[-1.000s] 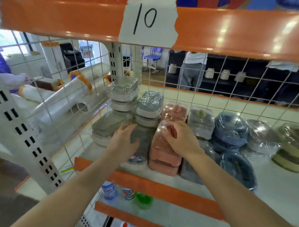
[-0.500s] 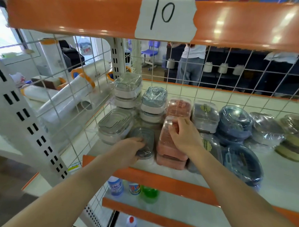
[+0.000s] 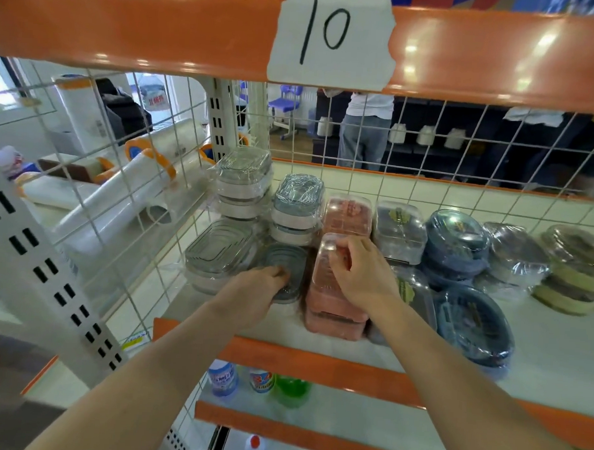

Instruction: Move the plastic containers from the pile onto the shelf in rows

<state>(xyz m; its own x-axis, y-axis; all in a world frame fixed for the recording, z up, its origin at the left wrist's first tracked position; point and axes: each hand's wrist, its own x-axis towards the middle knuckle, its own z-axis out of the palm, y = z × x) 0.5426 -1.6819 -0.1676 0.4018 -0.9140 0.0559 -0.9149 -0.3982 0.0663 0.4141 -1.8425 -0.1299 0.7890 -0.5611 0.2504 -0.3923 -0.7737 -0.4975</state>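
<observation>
left hand grasps grey-lidded container, centre frame; right hand grasps pink container stack. clear-lidded box crowds left, blue oval container right.

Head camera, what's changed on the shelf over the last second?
The left hand slid toward the shelf's front edge, from the grey container's far part to its near rim, which it now grips. The right hand stayed on top of the pink stack. The container itself and the rows behind look unmoved; the camera only shifted slightly.
</observation>
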